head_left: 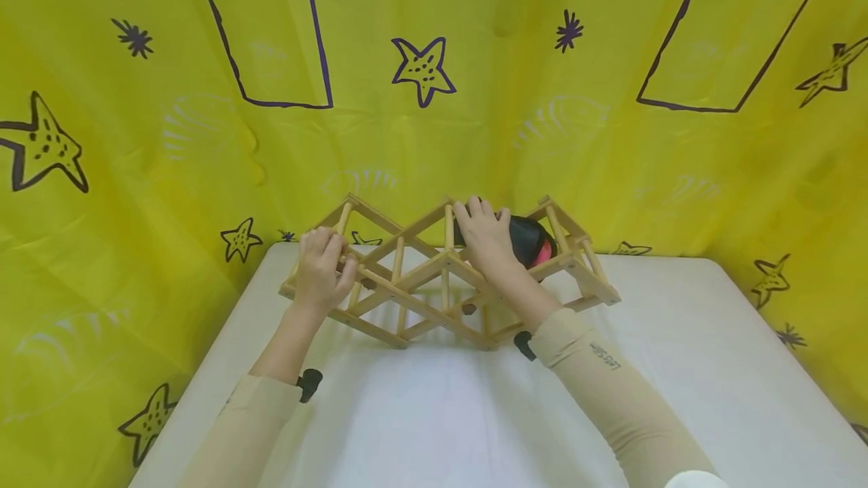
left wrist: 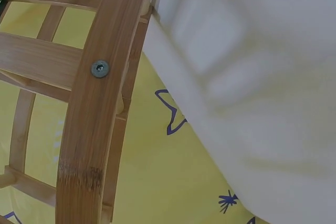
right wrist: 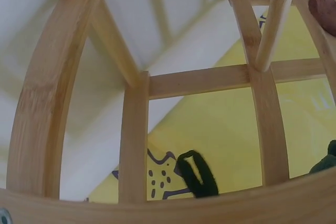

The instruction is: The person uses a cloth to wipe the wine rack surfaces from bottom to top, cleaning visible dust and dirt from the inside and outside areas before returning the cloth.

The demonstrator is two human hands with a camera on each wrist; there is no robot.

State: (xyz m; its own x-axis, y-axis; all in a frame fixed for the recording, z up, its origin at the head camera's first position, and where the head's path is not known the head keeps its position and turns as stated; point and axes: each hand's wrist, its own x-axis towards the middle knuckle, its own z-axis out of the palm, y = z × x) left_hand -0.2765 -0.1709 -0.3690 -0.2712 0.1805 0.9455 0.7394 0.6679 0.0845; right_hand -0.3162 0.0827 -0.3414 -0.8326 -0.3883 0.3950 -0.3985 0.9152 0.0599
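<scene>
A wooden lattice rack [head_left: 444, 256] of crossed slats and round dowels stands across the far part of the white table. My left hand [head_left: 320, 269] grips the rack's left end, fingers curled over a dowel. In the left wrist view a slat [left wrist: 100, 74] with a bolt head fills the left side. My right hand [head_left: 490, 241] holds a black rounded thing [head_left: 525, 238] with a pinkish-red end, lying in the rack's right half; its kind cannot be told. A dark loop [right wrist: 198, 174] shows through the rack in the right wrist view.
The white table [head_left: 434, 405] reaches toward me in front of the rack. Right behind it hangs a yellow curtain [head_left: 502, 141] with starfish drawings, which also runs down both sides. A small black device [head_left: 310, 385] sits at my left cuff, another [head_left: 524, 345] at my right.
</scene>
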